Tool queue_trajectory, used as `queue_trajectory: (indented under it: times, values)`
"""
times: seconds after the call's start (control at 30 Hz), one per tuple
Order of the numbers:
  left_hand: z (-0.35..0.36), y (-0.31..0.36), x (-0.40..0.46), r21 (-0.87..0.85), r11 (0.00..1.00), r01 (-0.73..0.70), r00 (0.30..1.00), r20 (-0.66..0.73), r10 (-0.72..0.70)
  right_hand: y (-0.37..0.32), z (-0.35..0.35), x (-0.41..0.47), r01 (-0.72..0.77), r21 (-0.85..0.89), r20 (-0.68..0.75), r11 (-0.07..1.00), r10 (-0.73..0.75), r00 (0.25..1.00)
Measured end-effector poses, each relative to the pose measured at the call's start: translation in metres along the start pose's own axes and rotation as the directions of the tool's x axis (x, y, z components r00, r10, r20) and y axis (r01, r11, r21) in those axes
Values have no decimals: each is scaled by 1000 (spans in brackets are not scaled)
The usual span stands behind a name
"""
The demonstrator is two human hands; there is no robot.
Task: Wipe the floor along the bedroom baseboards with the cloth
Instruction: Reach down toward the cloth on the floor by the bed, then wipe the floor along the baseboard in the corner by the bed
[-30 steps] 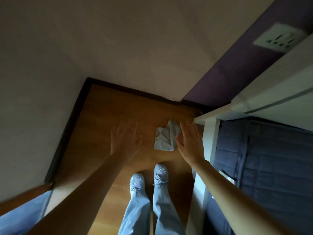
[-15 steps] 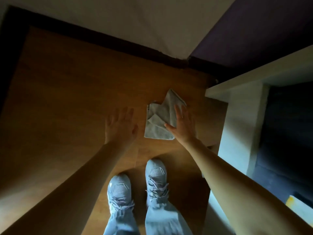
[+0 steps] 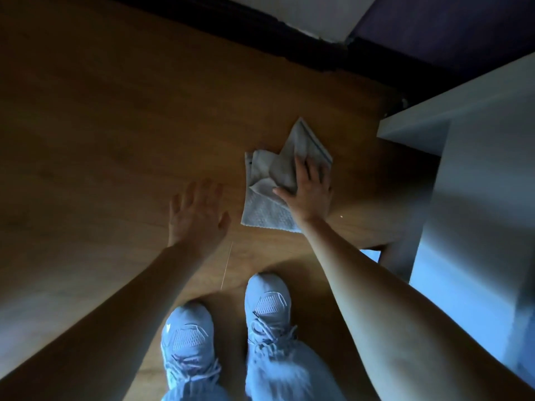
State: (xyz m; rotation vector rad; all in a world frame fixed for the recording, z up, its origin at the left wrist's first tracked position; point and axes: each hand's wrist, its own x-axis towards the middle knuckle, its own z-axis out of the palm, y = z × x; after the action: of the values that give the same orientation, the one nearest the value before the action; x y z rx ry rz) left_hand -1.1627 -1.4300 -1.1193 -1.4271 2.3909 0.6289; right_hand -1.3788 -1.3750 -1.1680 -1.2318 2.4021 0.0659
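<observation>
Left hand (image 3: 197,217) is what I'm seeing first: it is reaching out over the wooden floor (image 3: 101,125) with fingers straight and spread, holding nothing, and I cannot tell whether the palm is touching the boards. Just to its right, the cloth (image 3: 269,195) is lying crumpled on the floor, pale, with a thin dark stripe running along its far edge; I am reading no brand, label or writing on it or anywhere else. My right hand (image 3: 311,189) is lying flat on the cloth's right half, fingers extended and slightly apart, thumb stretched left across the folds, pressing rather than gripping. The cloth is sitting out from the dark baseboard (image 3: 289,44), which is running along the top under a white wall (image 3: 312,13) and a purple wall (image 3: 448,27). Below the hands, two pale sneakers (image 3: 267,311) are standing side by side under light trouser legs. Farther right, white furniture (image 3: 477,198) is standing close beside the cloth, not touching it as far as I can see.
</observation>
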Motion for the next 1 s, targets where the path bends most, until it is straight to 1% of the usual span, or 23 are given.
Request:
queue_trajectory:
  times: [0.13,0.17,0.27,0.33,0.43,0.5,0.57,0.63,0.73,0.83,0.87,0.9,0.97,1.0]
  values:
    - [-8,5,-1,-33,999,11,1000,-2,-11,2,0,1,127,97,-109,987,-116,987]
    - [-11,7,-2,-29,999,13,1000,13,-12,2,-4,2,136,93,-85,986,-128,988]
    - [-23,12,-3,-11,1000,24,999,28,-24,0,-22,2,119,59,68,991,-123,990]
    - [-36,16,-5,-13,999,40,999,13,-39,-1,-40,1,123,56,94,991,-128,987]
    - [-59,24,-10,-25,999,37,999,-22,-38,-1,-67,0,88,123,100,988,-101,990]
    - [-74,27,-12,-28,999,42,998,-55,-43,2,-72,1,57,166,123,984,-78,989]
    - [-82,27,-11,-23,999,36,997,-68,-37,7,-67,4,46,207,172,977,-82,982]
    - [-81,27,-10,-13,999,36,997,-68,-37,10,-56,7,57,185,229,981,-100,968]
    - [-73,23,-9,-4,999,38,999,-38,-38,8,-38,5,95,141,267,985,-130,955]
    - [-58,22,-10,-23,999,46,999,-9,-46,2,-13,-4,99,95,337,991,-125,933]
    - [-51,22,-10,-33,999,39,999,4,-39,0,-4,-8,96,67,321,993,-113,940]
    - [-45,21,-10,-38,999,29,1000,8,-29,-2,4,-11,93,39,261,995,-101,960]
    - [-32,18,-10,-30,999,22,1000,10,-22,-4,12,-15,93,37,69,995,-96,993]
    - [-25,17,-11,-24,999,23,1000,10,-23,-5,16,-16,120,62,-37,991,-118,992]
